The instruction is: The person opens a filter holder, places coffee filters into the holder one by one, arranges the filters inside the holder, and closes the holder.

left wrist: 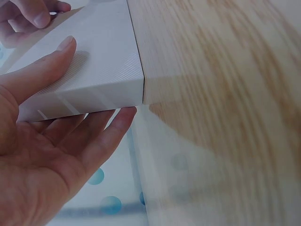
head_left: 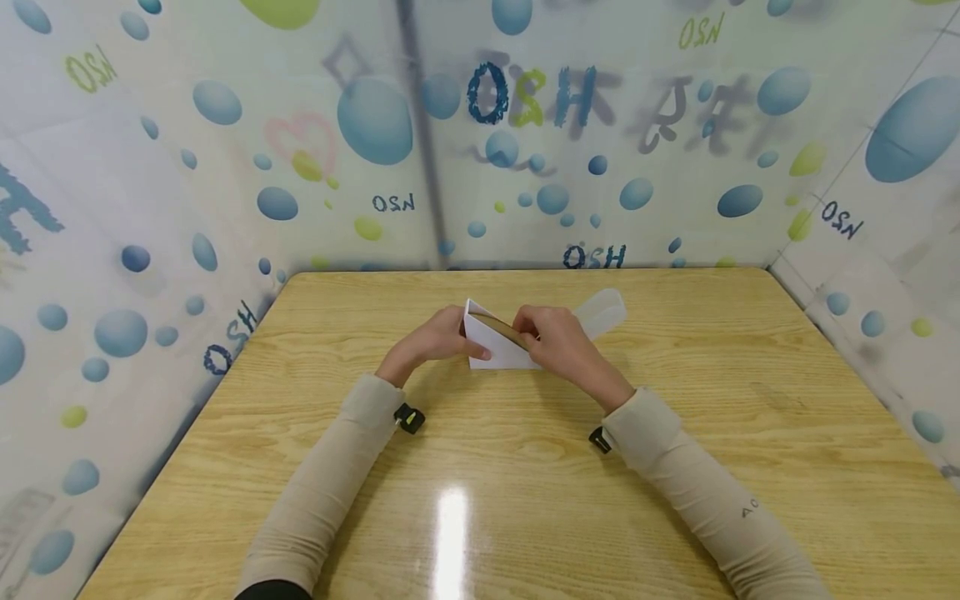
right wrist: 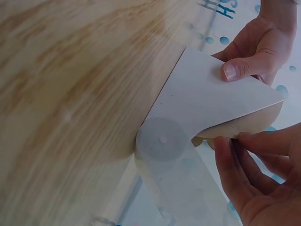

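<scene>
Fingers of the right hand (head_left: 558, 337) pinched the brown piece (right wrist: 249, 121); the left hand (head_left: 438, 335) gripped the white box (right wrist: 200, 89), best kept steady.

White box (head_left: 504, 350), brown panel (right wrist: 251, 122)

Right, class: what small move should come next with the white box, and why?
Perhaps gently tug the brown part with the right hand, to see whether it slides: that hand pinches its edge, while the left hand grips the white box.
</scene>
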`<state>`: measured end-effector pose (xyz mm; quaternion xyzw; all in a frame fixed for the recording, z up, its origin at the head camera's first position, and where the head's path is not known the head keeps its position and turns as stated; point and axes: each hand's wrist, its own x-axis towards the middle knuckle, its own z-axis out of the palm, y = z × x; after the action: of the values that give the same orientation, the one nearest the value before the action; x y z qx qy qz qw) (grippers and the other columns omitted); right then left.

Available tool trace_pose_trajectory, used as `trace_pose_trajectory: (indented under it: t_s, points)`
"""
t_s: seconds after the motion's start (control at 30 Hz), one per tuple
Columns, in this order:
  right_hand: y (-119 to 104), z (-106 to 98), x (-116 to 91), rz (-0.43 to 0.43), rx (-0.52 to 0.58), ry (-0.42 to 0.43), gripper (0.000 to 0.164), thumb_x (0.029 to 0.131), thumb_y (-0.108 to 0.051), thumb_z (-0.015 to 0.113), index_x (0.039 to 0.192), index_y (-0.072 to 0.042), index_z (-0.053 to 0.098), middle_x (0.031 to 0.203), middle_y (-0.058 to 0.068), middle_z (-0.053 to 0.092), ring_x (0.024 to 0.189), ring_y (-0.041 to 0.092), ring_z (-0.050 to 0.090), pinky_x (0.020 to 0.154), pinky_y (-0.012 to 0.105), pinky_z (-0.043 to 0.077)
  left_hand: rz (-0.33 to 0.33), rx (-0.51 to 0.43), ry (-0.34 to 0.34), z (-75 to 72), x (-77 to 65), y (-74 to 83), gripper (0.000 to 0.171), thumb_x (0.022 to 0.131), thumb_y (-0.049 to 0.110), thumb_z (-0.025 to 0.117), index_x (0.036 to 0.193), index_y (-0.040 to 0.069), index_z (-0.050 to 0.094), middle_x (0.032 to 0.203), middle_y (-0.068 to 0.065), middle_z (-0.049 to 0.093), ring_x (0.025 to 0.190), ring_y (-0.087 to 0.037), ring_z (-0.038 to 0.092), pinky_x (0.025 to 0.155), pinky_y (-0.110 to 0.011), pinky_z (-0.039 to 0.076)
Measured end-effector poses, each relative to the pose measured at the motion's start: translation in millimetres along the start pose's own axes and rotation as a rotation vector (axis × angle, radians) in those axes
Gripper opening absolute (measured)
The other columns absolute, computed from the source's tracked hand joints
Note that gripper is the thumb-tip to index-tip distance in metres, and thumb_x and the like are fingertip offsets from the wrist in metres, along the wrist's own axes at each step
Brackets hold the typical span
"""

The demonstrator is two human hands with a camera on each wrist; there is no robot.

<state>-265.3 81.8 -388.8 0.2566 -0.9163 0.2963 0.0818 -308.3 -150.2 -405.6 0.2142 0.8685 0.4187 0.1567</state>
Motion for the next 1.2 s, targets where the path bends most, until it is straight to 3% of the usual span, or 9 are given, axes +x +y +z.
trace_pose_trajectory:
  t_s: [0.6,1.2]
  points:
    - [0.0,3.2,0.4,-0.004,-0.011,-0.008,0.009,0.093,-0.001,0.070,0.099,-0.006,0.075,0.095,0.011,0.078,0.082,0.022,0.071,0.074,0.039,0.058,-0.008,0.010,0.007,0.1,-0.1,0.8,0.043,0.086,0.011,0.083,0.126,0.006,0.066,0.116,-0.013,0.074,0.098,-0.022,0.070,0.082,-0.032,0.055]
    - [0.3,3.5,0.0,0.023,-0.015,-0.044,0.010,0.094,-0.001,0.069,0.102,-0.005,0.074,0.097,0.013,0.077,0.082,0.023,0.069,0.075,0.039,0.058,-0.009,0.004,0.005,0.2,-0.4,0.9,0.046,0.086,0.011,0.082,0.128,0.004,0.065,0.118,-0.015,0.073,0.100,-0.023,0.070,0.083,-0.032,0.056]
